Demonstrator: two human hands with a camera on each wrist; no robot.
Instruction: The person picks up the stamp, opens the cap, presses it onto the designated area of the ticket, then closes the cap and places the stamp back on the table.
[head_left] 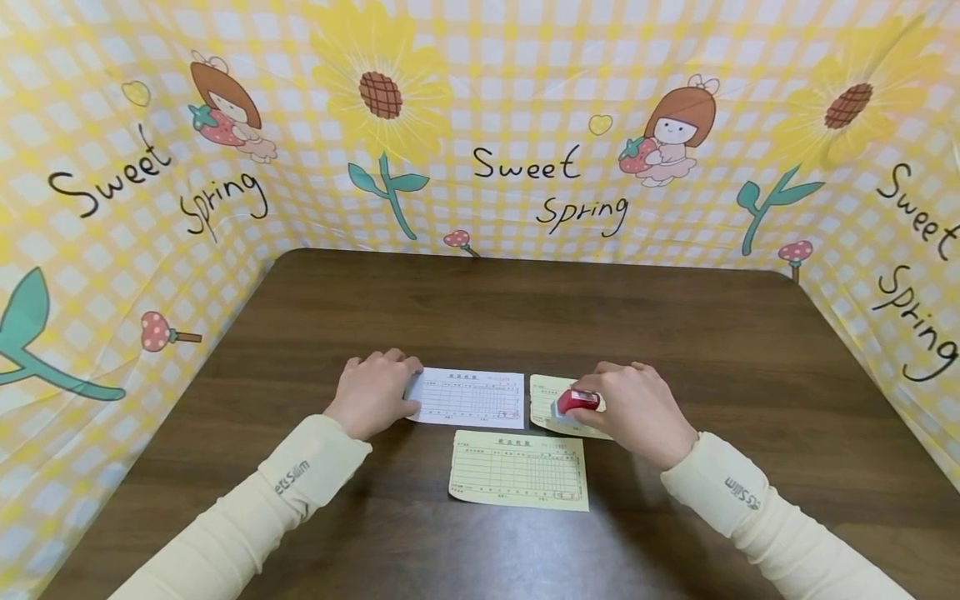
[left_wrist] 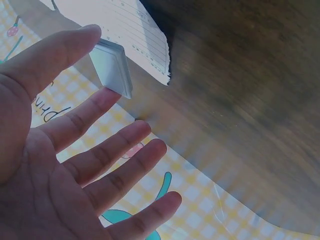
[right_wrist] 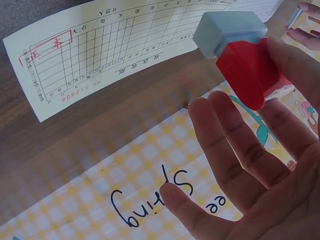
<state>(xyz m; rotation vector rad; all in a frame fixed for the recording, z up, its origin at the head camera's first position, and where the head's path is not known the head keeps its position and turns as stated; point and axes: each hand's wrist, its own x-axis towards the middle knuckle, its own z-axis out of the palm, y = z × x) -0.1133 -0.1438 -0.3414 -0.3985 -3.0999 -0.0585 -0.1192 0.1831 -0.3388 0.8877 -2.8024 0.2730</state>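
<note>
My right hand (head_left: 637, 412) grips a red stamp (right_wrist: 247, 75) with a pale blue-grey block at one end. It is over the right-hand yellow receipt slip (head_left: 546, 390) in the head view, partly covering it. Red boxed characters (right_wrist: 52, 45) are printed in a corner of that slip. At the left, my left hand (head_left: 375, 392) pinches a small pale square cap (left_wrist: 112, 70) between thumb and index finger, the other fingers spread. This hand is at the left edge of a white receipt slip (head_left: 468, 396). Nearer to me lies another yellow receipt slip (head_left: 510, 475).
The slips lie on a dark brown wooden table (head_left: 337, 533). A yellow checked cloth (head_left: 495, 100) with flowers and lettering stands along the table's back and sides. Both arms wear cream sleeves (head_left: 225, 525).
</note>
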